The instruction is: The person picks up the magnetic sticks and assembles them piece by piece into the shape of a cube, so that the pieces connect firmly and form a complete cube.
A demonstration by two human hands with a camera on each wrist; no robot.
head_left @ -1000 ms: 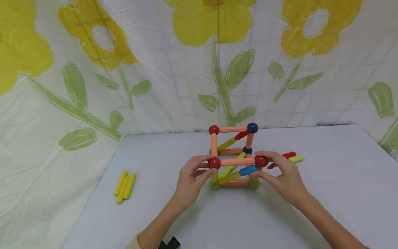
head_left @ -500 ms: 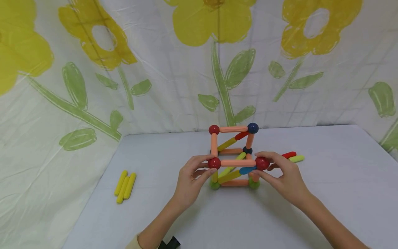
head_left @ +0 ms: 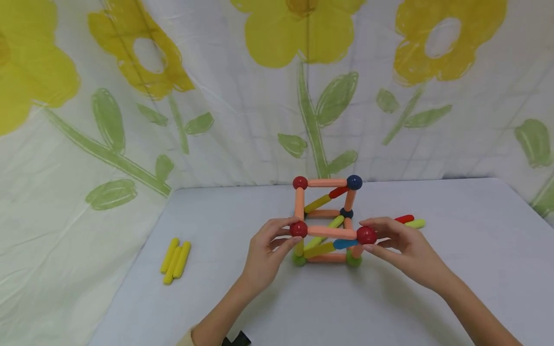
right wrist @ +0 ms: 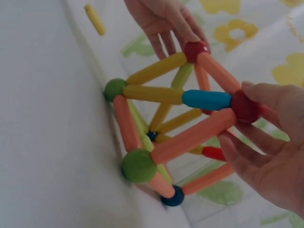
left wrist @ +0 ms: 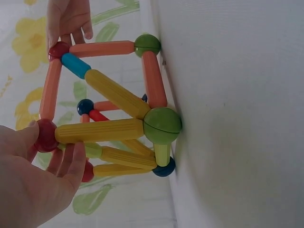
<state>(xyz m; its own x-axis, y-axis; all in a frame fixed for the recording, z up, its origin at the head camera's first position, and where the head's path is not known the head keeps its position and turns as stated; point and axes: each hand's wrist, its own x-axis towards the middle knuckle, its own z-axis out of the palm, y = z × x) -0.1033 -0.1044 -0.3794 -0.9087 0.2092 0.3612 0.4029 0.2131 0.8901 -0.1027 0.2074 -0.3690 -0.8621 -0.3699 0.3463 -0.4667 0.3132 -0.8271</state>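
Observation:
A box-shaped frame of coloured sticks and balls stands on the table, its lower corners being green balls (left wrist: 162, 126) and navy ones. My left hand (head_left: 268, 252) pinches the left red ball (head_left: 298, 229) at the upper front corner between thumb and fingers. Opposite it, my right hand (head_left: 413, 252) pinches the right red ball (head_left: 366, 236). A salmon stick (head_left: 331, 232) joins these two balls, sloping slightly down to the right. In the right wrist view a blue stick (right wrist: 207, 99) meets the right red ball, in line with a yellow stick (right wrist: 154, 94) as a diagonal.
Several loose yellow sticks (head_left: 175, 260) lie at the left of the white table (head_left: 216, 221). Behind my right hand lie a red stick (head_left: 404, 218) and a lime stick (head_left: 416, 223). A flower-printed cloth (head_left: 242, 120) hangs behind the table. Something black (head_left: 240, 339) shows at the bottom edge.
My right hand and the right red ball have shifted a little right and down, so the salmon front stick now slopes. My left hand keeps its grip. The head view has shifted slightly.

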